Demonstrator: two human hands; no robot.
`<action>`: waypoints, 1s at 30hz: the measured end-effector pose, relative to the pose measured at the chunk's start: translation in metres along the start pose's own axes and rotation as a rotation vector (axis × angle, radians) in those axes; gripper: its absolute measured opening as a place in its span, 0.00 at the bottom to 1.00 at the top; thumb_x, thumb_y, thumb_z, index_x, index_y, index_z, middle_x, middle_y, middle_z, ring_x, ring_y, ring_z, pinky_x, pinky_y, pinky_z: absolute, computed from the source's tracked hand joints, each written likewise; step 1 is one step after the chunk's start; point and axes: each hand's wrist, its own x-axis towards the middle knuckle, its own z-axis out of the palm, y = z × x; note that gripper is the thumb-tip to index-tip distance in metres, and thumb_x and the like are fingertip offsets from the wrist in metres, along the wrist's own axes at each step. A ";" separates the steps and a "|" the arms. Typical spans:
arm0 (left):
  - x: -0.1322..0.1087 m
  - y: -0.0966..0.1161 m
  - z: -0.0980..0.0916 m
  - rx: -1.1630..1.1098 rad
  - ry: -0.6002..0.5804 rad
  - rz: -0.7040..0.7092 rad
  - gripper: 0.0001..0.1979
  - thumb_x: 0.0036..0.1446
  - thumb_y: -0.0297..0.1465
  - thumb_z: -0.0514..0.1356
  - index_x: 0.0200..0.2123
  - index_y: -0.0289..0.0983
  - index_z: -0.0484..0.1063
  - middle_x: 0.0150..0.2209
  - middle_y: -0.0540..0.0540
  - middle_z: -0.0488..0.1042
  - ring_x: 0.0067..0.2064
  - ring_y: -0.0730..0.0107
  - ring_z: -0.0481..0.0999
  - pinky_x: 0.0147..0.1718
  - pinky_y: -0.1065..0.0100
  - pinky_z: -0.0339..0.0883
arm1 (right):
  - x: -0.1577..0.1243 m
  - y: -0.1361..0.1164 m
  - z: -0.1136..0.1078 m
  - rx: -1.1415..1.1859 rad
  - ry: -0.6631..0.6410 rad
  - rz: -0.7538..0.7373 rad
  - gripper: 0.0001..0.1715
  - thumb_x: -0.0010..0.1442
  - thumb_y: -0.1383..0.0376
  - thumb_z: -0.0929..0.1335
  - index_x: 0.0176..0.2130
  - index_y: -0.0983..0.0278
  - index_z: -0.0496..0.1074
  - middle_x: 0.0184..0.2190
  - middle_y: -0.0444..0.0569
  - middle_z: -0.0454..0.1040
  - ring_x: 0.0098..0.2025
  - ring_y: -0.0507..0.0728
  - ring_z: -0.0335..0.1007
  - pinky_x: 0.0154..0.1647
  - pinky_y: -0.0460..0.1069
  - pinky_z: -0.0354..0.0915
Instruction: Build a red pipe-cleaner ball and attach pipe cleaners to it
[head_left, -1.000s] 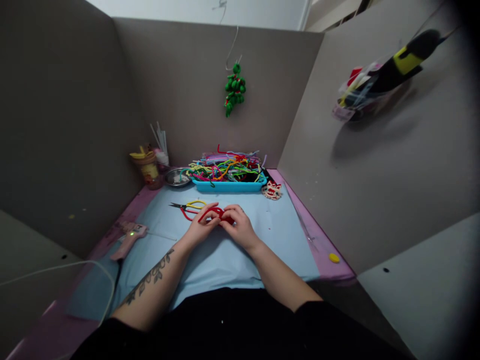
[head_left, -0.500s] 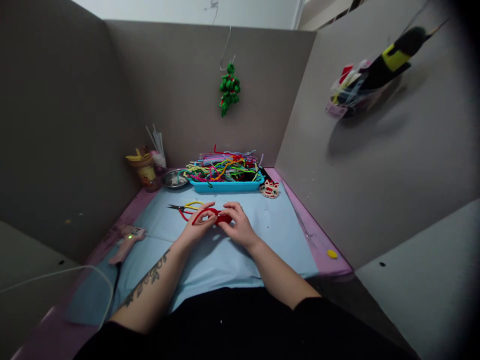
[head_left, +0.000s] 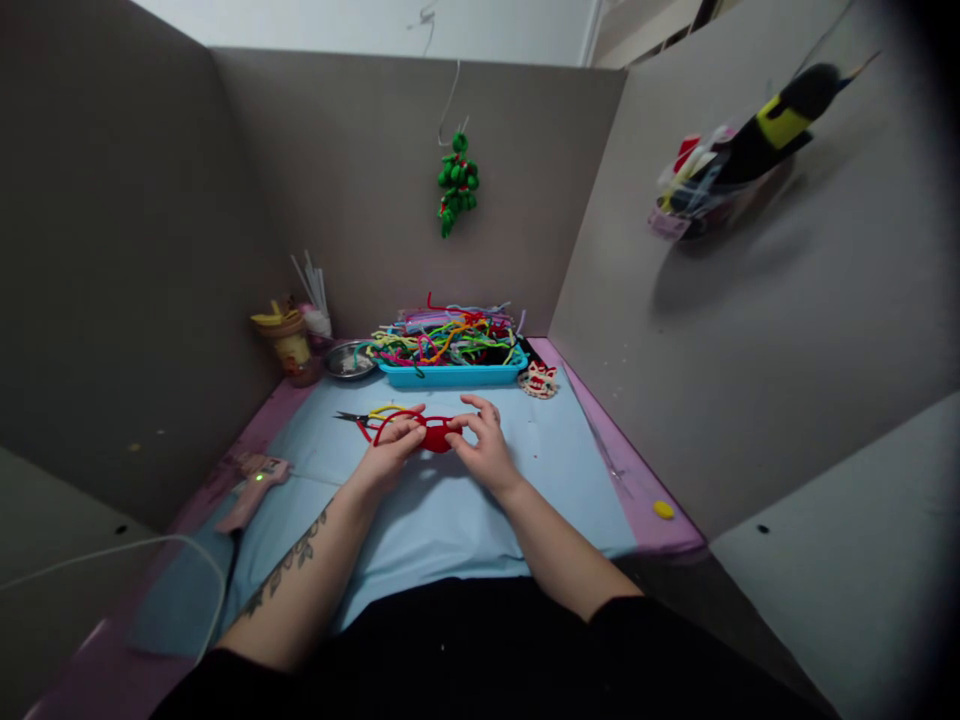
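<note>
Holding a red fuzzy piece (head_left: 439, 438) in the left hand (head_left: 391, 448) and right hand (head_left: 486, 447), over the middle of the desk (head_left: 643, 532).
Pinches its left end with left thumb and fingers, its right end with right thumb and fingertip, with palms apart and the piece bridging them above the blue cloth (head_left: 562, 480). Has a thin red strand (head_left: 381, 427) curving over the left fingers. Has scissors (head_left: 367, 419) just beyond the left hand, pointing toward the left edge; a blue tray (head_left: 454, 376) of coloured stems (head_left: 450, 340) along the back edge; a pink glue gun (head_left: 253, 492) near the left edge; a yellow cap (head_left: 663, 510) near the front right corner.
</note>
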 end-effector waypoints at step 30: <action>0.013 0.000 -0.006 -0.524 0.030 -0.465 0.08 0.59 0.29 0.58 0.40 0.34 0.75 0.37 0.44 0.80 0.38 0.66 0.78 0.41 0.65 0.72 | 0.008 0.010 0.011 1.140 -0.147 0.738 0.23 0.40 0.61 0.77 0.37 0.61 0.70 0.32 0.44 0.79 0.33 0.54 0.73 0.37 0.49 0.65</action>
